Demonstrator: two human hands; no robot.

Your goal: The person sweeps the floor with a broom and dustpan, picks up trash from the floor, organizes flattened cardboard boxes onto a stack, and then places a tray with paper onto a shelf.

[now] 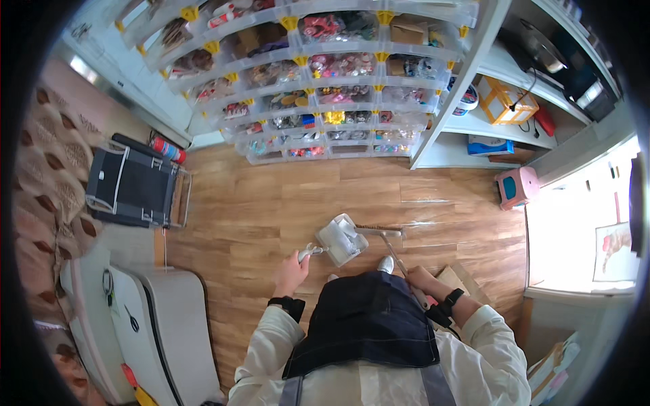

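Note:
My left hand [291, 273] is closed around the pale handle [311, 251] of a white dustpan [339, 246], which holds some whitish bits. To the right, my right hand [420, 280] grips the stick of a broom [378, 231]. The broom's head lies just right of the dustpan's rim, its dark bristles turned away from me. Part of the stick runs under my right hand and past the dark apron [373, 319]. A white shoe [386, 264] shows below the broom head.
Stacked clear plastic bins [345, 96] line the far wall beside a white shelf unit [447, 116]. A pink stool [518, 187] stands right. At left are a folded dark-grey frame [137, 182], a fire extinguisher [168, 149] and a white table [172, 314]. Flat cardboard [459, 284] lies near my right arm.

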